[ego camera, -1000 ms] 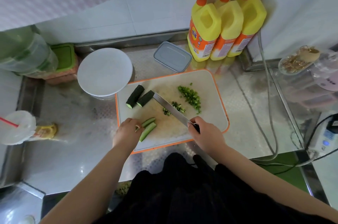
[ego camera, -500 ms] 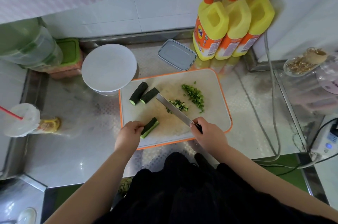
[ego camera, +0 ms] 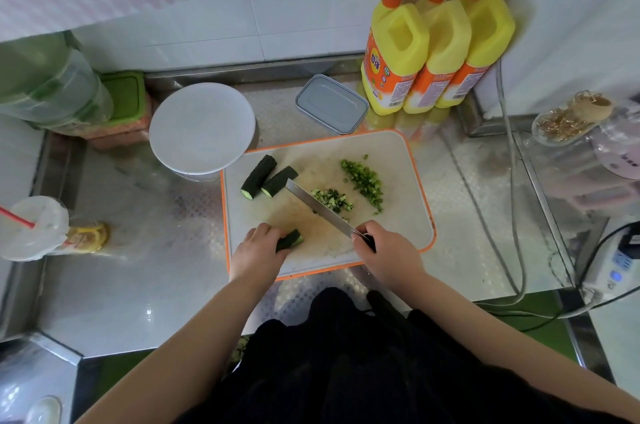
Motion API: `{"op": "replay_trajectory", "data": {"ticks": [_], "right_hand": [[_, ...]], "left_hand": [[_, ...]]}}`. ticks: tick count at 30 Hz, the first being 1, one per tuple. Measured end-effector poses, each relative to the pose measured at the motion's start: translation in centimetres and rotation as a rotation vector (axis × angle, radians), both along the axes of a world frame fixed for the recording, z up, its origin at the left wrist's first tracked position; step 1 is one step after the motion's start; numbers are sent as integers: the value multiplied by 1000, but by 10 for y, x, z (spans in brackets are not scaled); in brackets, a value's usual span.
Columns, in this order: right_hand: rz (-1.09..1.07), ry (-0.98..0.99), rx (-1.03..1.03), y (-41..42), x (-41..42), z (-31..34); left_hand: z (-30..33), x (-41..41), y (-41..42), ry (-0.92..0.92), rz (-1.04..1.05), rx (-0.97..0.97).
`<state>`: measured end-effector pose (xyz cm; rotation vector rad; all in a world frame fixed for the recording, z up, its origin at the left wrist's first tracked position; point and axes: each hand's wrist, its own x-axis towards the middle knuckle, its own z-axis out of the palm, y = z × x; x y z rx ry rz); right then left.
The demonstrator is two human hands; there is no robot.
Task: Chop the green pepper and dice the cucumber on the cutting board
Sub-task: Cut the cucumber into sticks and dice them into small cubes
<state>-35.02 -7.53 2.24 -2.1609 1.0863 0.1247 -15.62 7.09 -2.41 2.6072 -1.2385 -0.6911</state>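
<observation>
A person stands at a steel counter (ego camera: 131,285) midway through vegetable prep on an orange-rimmed cutting board (ego camera: 412,188). The left hand (ego camera: 258,252) curls its fingers around a short cucumber piece (ego camera: 291,239) near the board's front edge, while the right hand (ego camera: 388,252) has its grip closed on the handle of a knife (ego camera: 320,209), its blade angled toward the board's middle. The pepper appears finished: a pile of chopped green pepper (ego camera: 363,181) lies toward the board's back right. Beside the blade sits a smaller heap of diced cucumber (ego camera: 332,200). Two uncut cucumber lengths (ego camera: 268,178) wait at the back left corner, so most of the dicing seems left to do.
</observation>
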Motion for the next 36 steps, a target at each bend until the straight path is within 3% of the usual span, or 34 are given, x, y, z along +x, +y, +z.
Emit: {"op": "replay_trajectory", "data": {"ticks": [6, 11, 16, 20, 24, 28, 32, 36], "right_hand": [[27, 21, 11, -1, 1, 0], [20, 18, 11, -2, 2, 1], [19, 22, 18, -3, 1, 0], [6, 15, 12, -3, 0, 0], [8, 18, 26, -3, -2, -1], [7, 17, 11, -2, -3, -3], [26, 32, 0, -3, -1, -4], [84, 63, -13, -4, 5, -4]], "left_hand": [[1, 7, 1, -33, -334, -28], [8, 17, -11, 76, -208, -21], [10, 26, -19, -109, -97, -97], [0, 16, -11, -305, -303, -170], [-7, 2, 3, -355, -349, -200], [-8, -1, 6, -311, -238, -151], [-2, -8, -4, -95, 58, -117], [-6, -7, -2, -78, 47, -143]]}}
